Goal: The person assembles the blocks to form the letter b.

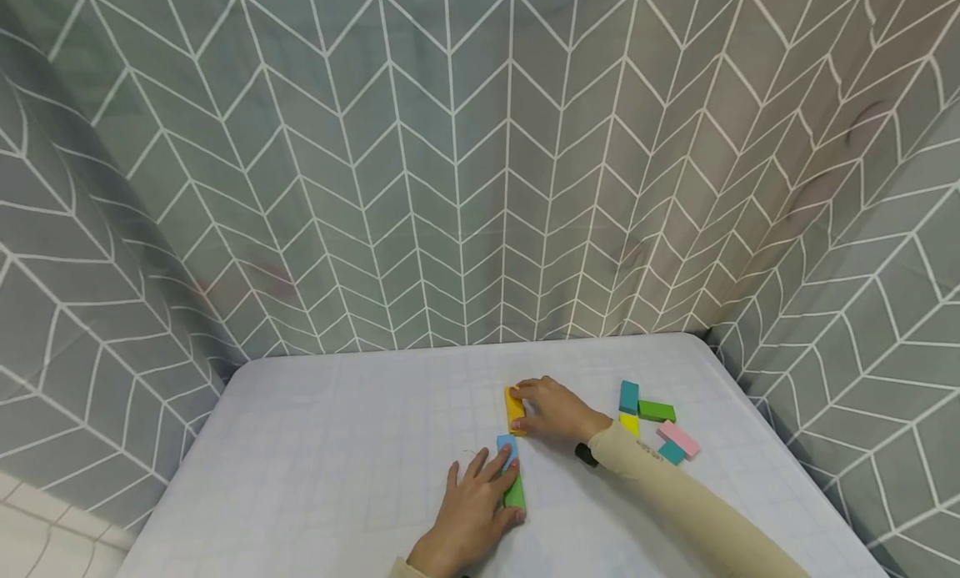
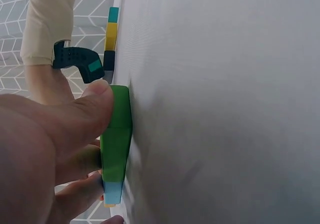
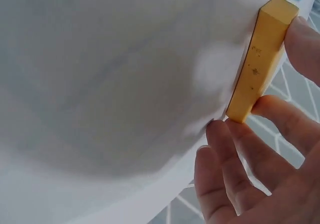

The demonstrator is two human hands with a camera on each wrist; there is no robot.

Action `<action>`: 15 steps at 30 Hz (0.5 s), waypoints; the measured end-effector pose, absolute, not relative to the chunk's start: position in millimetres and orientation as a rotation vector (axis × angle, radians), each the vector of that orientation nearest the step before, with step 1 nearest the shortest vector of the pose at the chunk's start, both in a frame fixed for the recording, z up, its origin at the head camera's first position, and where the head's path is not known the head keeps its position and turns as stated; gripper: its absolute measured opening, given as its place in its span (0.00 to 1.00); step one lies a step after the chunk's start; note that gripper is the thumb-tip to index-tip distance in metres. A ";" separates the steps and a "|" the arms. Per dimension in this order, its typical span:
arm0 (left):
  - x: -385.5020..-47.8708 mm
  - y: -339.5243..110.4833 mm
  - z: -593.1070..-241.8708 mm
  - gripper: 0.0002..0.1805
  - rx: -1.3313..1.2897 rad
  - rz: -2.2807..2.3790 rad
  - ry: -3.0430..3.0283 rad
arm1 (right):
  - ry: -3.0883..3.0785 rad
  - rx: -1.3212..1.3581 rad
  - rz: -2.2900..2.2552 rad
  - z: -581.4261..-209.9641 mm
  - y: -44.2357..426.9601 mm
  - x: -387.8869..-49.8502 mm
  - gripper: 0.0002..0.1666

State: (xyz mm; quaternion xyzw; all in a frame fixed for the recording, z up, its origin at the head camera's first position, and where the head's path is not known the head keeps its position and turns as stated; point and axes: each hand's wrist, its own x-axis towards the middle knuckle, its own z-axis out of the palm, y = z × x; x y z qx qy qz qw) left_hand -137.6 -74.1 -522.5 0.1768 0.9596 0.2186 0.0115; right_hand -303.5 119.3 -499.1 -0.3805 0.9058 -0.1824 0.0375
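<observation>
Head view: right hand (image 1: 553, 409) grips orange block (image 1: 514, 409); thumbward, nearly in line lengthwise, lies blue block (image 1: 505, 441), touched by left hand (image 1: 471, 515) gripping green block (image 1: 514, 495).

Cream sleeves (image 1: 686, 499) are worn with a dark wrist device (image 2: 78, 58).

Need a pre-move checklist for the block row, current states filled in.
1. Right hand holding orange block: ok.
2. Left hand on green block: ok.
3. Light-blue block between orange and green: ok.
4. Orange lined up with light-blue: not ok, sits offset to the right in the head view.
5. Orange touching light-blue: cannot tell.
6. Yellow block clear of right sleeve: cannot tell.
</observation>
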 end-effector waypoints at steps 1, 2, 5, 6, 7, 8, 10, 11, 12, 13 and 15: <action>-137.4 -74.1 -522.3 0.37 0.552 0.678 2.996 | 2.787 -1.178 -0.542 -498.8 118.7 -301.3 0.37; -137.4 -74.1 -522.4 0.37 0.551 0.676 2.999 | 2.794 -1.185 -0.528 -498.2 118.3 -299.3 0.37; -137.9 -74.1 -522.0 0.37 0.555 0.664 3.008 | 2.819 -1.193 -0.507 -497.3 117.6 -295.0 0.37; -138.0 -74.1 -521.9 0.37 0.556 0.660 3.010 | 2.828 -1.193 -0.511 -497.2 117.3 -294.1 0.37; -138.0 -74.1 -521.6 0.37 0.557 0.659 3.009 | 2.833 -1.188 -0.518 -497.3 116.9 -293.4 0.36; -138.1 -74.1 -521.4 0.37 0.558 0.658 3.008 | 2.836 -1.182 -0.533 -497.3 116.4 -292.8 0.36; -138.0 -74.1 -521.0 0.37 0.562 0.656 3.008 | 2.834 -1.170 -0.561 -498.2 115.0 -292.1 0.36; -137.8 -74.1 -520.9 0.37 0.563 0.654 3.010 | 2.834 -1.165 -0.571 -498.8 114.0 -291.8 0.36; -137.5 -74.2 -520.8 0.37 0.565 0.653 3.011 | 2.833 -1.164 -0.571 -499.6 112.9 -291.6 0.37; -137.3 -74.3 -520.9 0.37 0.567 0.653 3.014 | 2.832 -1.165 -0.570 -500.5 111.8 -291.3 0.37; -136.8 -74.4 -521.5 0.36 0.571 0.651 3.020 | 2.829 -1.173 -0.563 -502.2 109.4 -290.6 0.37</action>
